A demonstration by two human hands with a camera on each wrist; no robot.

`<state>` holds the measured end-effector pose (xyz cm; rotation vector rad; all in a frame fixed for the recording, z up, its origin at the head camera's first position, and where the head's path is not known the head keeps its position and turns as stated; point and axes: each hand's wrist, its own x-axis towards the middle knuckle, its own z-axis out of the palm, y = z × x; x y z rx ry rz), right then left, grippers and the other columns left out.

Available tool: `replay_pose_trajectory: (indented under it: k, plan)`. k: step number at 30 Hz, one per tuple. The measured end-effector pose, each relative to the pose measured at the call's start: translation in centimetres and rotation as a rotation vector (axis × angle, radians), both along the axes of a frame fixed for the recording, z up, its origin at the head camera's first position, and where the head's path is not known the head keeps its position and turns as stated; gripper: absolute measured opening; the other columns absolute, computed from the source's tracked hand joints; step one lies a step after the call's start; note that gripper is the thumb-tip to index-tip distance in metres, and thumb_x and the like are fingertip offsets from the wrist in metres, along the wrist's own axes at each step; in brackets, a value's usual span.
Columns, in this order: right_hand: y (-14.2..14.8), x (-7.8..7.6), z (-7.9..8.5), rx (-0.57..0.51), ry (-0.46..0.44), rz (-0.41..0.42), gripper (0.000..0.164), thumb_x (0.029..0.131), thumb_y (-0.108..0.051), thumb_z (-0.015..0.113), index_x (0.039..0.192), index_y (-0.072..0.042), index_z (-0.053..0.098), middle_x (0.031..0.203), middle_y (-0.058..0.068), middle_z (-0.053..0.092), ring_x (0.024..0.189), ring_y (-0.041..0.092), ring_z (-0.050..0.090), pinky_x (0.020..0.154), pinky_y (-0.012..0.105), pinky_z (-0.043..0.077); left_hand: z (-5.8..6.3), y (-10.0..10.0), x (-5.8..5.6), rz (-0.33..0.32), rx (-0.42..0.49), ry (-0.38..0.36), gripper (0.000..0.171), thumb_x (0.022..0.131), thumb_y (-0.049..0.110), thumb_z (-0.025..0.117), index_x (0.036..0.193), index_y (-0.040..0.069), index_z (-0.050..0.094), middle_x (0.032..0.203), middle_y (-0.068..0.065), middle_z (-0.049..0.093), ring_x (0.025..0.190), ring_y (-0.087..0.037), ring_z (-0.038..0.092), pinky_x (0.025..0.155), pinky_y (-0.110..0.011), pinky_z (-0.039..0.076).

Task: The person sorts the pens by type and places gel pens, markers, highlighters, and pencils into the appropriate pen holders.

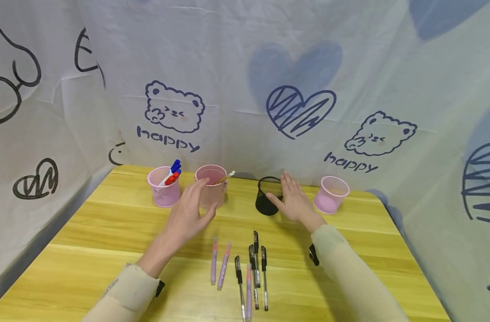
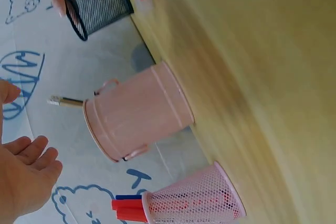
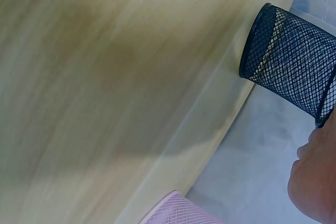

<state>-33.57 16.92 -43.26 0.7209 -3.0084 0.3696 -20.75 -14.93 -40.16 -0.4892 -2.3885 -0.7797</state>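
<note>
My left hand (image 1: pixel 190 214) is held beside a pink metal bucket (image 2: pixel 142 111), fingers spread and palm turned toward it. In the left wrist view there is a gap between that hand and the bucket. A pencil (image 2: pixel 65 100) with a white eraser end sticks out of the bucket. My right hand (image 1: pixel 295 201) is at the right side of a black mesh pen holder (image 3: pixel 294 56), its fingers straight and its thumb across the near side at the rim. The pen holder stands upright on the table. The right fingertips are hidden in the right wrist view.
A pink mesh cup (image 1: pixel 166 196) with blue and red markers (image 1: pixel 173 174) stands at the left. Another pink mesh cup (image 1: pixel 331 197) is at the right. Several black-capped gel pens (image 1: pixel 264 277) and three pink-purple pens (image 1: pixel 224 266) lie on the wooden table (image 1: pixel 95 250). A printed curtain (image 1: pixel 232 80) hangs behind.
</note>
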Motion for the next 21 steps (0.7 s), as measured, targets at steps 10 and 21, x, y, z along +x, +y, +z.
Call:
replay_pose_trajectory:
  k: [10,21]
  plan:
    - [0.0,0.0,-0.1,-0.009,-0.001,-0.011,0.1,0.103,-0.074,0.024,0.164,0.004,0.011,0.173,0.022,0.003,0.16,0.038,0.008,0.13,0.05,0.01,-1.4,0.6,1.8,-0.044,-0.087,-0.138,0.061,0.091,0.023,0.08,0.14,-0.001,0.053,0.132,-0.015,0.063,0.12,-0.034,0.061,0.098,-0.049,0.057]
    - [-0.1,0.3,0.1,-0.021,-0.01,-0.018,0.1,0.103,-0.074,0.024,0.165,0.002,0.009,0.173,0.021,0.004,0.16,0.037,0.009,0.13,0.05,0.011,-3.4,0.8,2.5,-0.112,-0.294,-0.318,0.054,0.093,0.03,0.078,0.135,0.002,0.061,0.118,-0.007,0.066,0.1,-0.019,0.063,0.082,-0.036,0.058]
